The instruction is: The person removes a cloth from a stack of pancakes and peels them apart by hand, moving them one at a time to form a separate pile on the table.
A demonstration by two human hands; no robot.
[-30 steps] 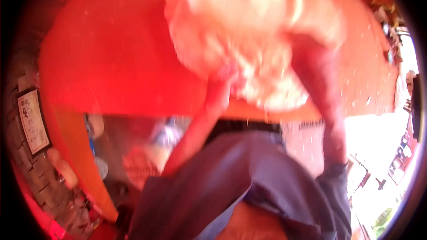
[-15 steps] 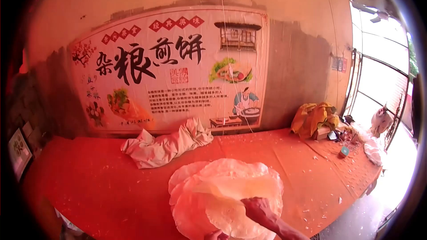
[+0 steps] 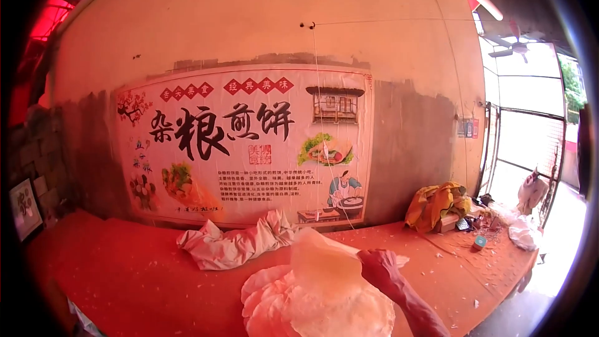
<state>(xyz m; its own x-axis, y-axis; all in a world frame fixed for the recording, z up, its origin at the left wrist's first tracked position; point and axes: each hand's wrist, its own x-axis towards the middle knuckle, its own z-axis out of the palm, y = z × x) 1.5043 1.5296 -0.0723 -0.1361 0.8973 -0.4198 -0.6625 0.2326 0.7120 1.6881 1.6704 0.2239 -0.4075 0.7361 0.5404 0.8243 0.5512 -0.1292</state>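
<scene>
My right hand is closed on the edge of a thin, pale pancake. That pancake is lifted and partly folded, and light passes through it. A small flap of it sticks out past my fingers on the right. Below lies a stack of large, thin round pancakes with wavy edges, near the front of the table; the lifted sheet hides part of it. My left hand is out of the frame.
The table has a red-orange cover with scattered crumbs. A crumpled beige cloth lies behind the stack. At the right end are a yellow bag, a small green box and white plastic bags. A poster hangs behind.
My right hand has moved up and slightly right, raising the pancake's edge from the stack. My left hand has left the bottom edge of the view. The camera has tilted up.
</scene>
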